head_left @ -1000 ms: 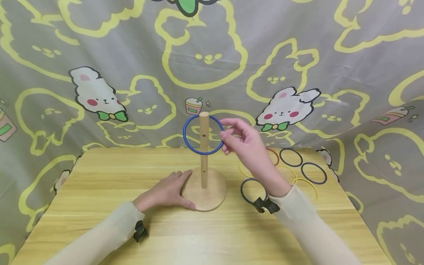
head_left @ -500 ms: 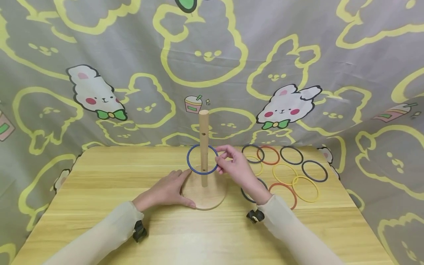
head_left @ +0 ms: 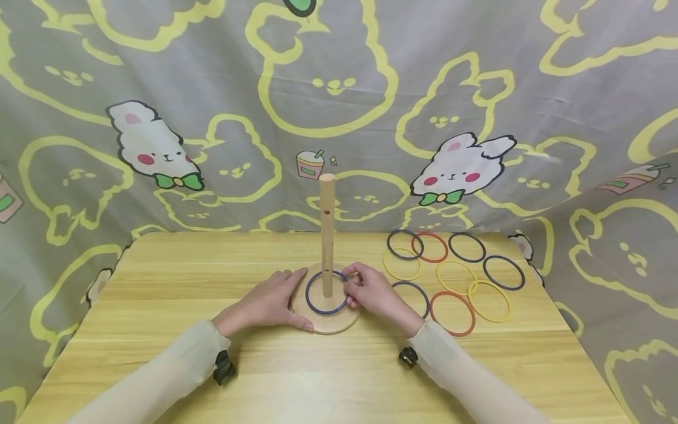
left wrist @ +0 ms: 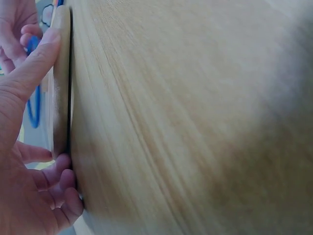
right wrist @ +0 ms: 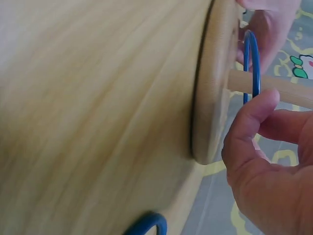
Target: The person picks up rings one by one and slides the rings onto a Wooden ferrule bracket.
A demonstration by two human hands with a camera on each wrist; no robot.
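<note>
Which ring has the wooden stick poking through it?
The blue ring pinched by the right hand: it circles the wooden peg, above the round base. The other rings all lie on the table, off the peg.

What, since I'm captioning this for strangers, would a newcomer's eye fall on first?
Likely the cartoon-print cloth filling the background, with its yellow outlines. Next, near the centre, the upright wooden peg: the left hand rests against its round base, and the right hand pinches a blue ring around the peg. Red, yellow and dark-blue rings lie on the tabletop at right.
</note>
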